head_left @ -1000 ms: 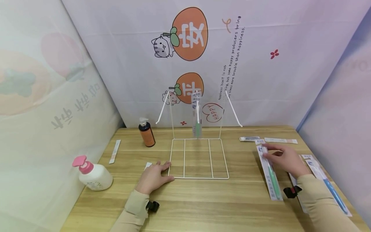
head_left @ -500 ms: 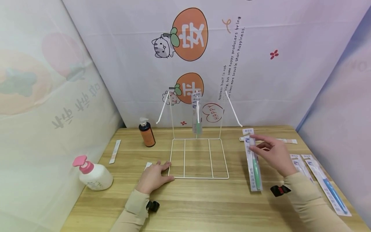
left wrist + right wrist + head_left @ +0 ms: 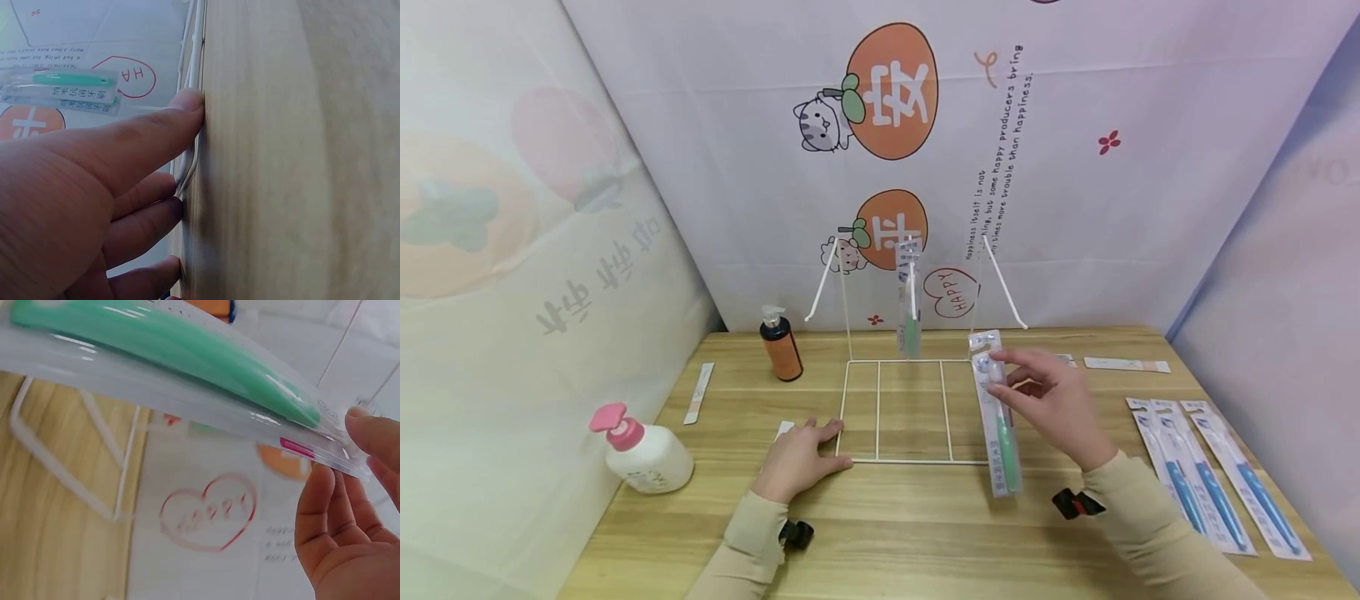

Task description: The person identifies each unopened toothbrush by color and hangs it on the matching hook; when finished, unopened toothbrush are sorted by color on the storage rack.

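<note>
My right hand [image 3: 1051, 404] pinches a packaged toothbrush [image 3: 1000, 417] with a green handle near the top of its clear pack, thumb on one side and fingers on the other. The pack hangs in front of the right side of the white wire rack [image 3: 917, 461]. In the right wrist view the green handle [image 3: 169, 353] fills the upper part. My left hand [image 3: 797, 458] rests at the rack's front left corner, thumb and fingertips touching the base wire [image 3: 195, 56]. Another green toothbrush pack [image 3: 910, 304] hangs on the rack's middle hook.
Several blue-handled toothbrush packs [image 3: 1247, 483] lie at the right. A narrow sachet [image 3: 1127, 365] lies behind them. At the left stand a dark pump bottle [image 3: 782, 350] and a white bottle with a pink pump [image 3: 647, 458], near another sachet [image 3: 698, 393]. Two outer hooks [image 3: 1006, 283] stick out forward.
My right hand has carried the green toothbrush pack leftward from the right side to the rack's right edge, uncovering the blue packs. My left hand has stayed at the rack's corner.
</note>
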Demonstrator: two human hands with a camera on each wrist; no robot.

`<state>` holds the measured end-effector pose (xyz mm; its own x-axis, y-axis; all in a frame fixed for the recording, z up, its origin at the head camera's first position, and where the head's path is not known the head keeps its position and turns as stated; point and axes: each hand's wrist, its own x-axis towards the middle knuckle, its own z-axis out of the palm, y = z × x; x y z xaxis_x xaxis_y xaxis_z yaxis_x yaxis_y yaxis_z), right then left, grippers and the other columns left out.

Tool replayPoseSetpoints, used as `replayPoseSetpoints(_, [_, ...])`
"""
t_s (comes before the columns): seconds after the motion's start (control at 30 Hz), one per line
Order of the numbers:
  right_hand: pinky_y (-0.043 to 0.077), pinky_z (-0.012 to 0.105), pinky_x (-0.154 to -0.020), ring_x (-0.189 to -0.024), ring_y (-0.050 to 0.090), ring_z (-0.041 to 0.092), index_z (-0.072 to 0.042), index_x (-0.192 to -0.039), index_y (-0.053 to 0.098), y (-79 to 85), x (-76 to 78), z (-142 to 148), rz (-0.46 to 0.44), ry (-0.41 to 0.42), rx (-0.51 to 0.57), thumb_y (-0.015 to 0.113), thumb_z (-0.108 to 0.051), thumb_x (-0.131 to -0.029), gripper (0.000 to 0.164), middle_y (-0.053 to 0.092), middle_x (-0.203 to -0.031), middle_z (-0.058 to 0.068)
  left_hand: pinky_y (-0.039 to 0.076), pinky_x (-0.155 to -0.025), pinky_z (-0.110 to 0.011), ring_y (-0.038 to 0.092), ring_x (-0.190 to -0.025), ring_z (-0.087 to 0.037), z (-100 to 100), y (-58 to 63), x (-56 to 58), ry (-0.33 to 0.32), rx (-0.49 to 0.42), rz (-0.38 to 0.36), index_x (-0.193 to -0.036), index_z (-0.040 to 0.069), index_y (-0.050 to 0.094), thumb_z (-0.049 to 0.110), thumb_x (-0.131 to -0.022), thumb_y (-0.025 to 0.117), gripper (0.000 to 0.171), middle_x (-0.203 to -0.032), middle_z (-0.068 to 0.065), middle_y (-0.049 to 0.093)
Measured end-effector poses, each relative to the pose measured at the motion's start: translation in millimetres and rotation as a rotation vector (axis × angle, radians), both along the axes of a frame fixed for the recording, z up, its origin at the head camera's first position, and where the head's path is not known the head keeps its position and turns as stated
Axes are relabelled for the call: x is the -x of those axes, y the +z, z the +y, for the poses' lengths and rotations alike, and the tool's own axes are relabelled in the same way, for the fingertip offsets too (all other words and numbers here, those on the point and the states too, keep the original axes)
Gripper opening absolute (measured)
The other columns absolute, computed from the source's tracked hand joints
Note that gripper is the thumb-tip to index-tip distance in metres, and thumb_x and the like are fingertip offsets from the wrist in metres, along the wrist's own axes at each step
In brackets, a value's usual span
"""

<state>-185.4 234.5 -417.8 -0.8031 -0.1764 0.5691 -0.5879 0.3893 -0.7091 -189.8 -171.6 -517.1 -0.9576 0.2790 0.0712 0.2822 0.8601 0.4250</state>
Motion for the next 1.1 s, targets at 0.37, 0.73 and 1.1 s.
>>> replayPoseSetpoints(0.37, [0.063, 0.026, -0.073, -0.085, 0.072, 0.017, -0.002, -0.128, 0.078, 26.4, -13.6, -44.2, 0.085, 0.1, 0.162, 0.085, 0.019, -0.081, 0.052, 0.069, -0.113, 0.009, 0.051, -0.105, -0.065, 0.059, -0.137, -0.049, -1.6, -2.4, 0.3, -0.004, -0.011, 0.004, -0.146, 0.016, 0.071, 0.052, -0.089, 0.087, 0.07, -0.145, -0.019, 0.066])
replayPoseSetpoints(0.73, [0.062, 0.025, -0.073, -0.085, 0.068, 0.018, 0.004, -0.126, 0.077, 53.1, -21.1, -82.8, 0.216, 0.183, 0.265, 0.083, 0.027, -0.076, 0.055, 0.068, -0.119, 0.017, 0.051, -0.105, -0.064, 0.059, -0.137, -0.049, -3.3, -3.5, 1.4, -0.009, -0.011, 0.002, -0.146, 0.016, 0.071, 0.053, -0.089, 0.087, 0.07, -0.145, -0.02, 0.066])
replayPoseSetpoints(1.1, [0.062, 0.025, -0.072, -0.083, 0.068, 0.019, 0.003, -0.124, 0.078, 56.6, -15.4, -98.6, 0.259, 0.164, 0.247, 0.086, 0.023, -0.077, 0.052, 0.07, -0.12, 0.017, 0.052, -0.105, -0.062, 0.06, -0.136, -0.049, -2.6, -3.6, 1.8, -0.014, -0.012, 0.002, -0.147, 0.017, 0.07, 0.053, -0.089, 0.087, 0.07, -0.144, -0.025, 0.065])
